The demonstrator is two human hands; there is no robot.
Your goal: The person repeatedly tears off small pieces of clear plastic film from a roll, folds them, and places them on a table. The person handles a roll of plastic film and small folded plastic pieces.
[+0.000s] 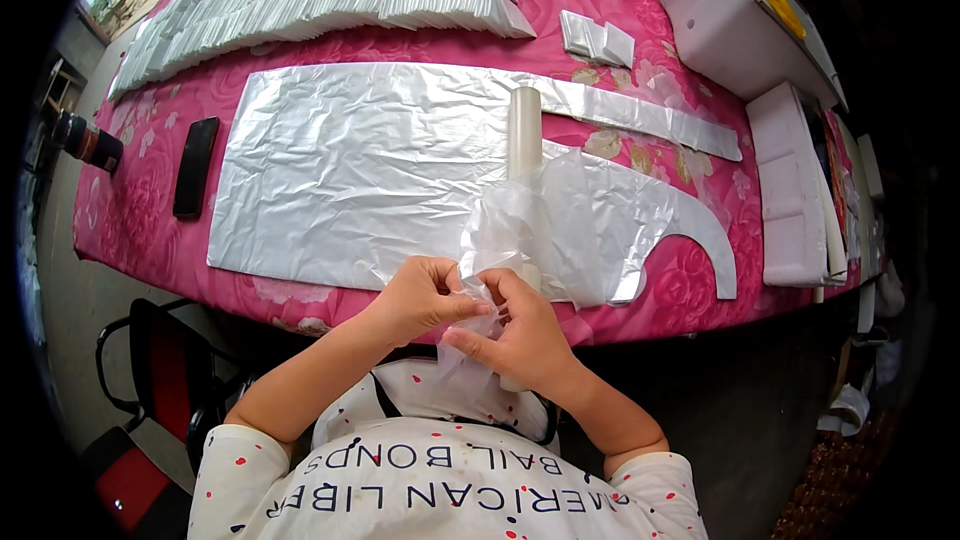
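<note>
Thin clear plastic film (492, 225) is bunched between my two hands at the table's near edge. My left hand (428, 295) pinches it between thumb and fingers. Close beside it, my right hand (525, 330) has its fingers curled round the same film. Part of the film spreads over a silver, foil-like sheet (340, 170) with a curved cut-out at its right end. A pale, smooth tube or roll (525, 135) lies lengthwise across the sheet, its middle covered by film and my right hand. Its near end shows below that hand.
Rows of folded white packets (330, 0) line the far left. A small packet stack (597, 38) lies far right, near white foam boxes (715, 15). A black phone (196, 168) and a dark jar (88, 140) are at left. Red-black chairs (160, 365) stand below the pink tablecloth (150, 210).
</note>
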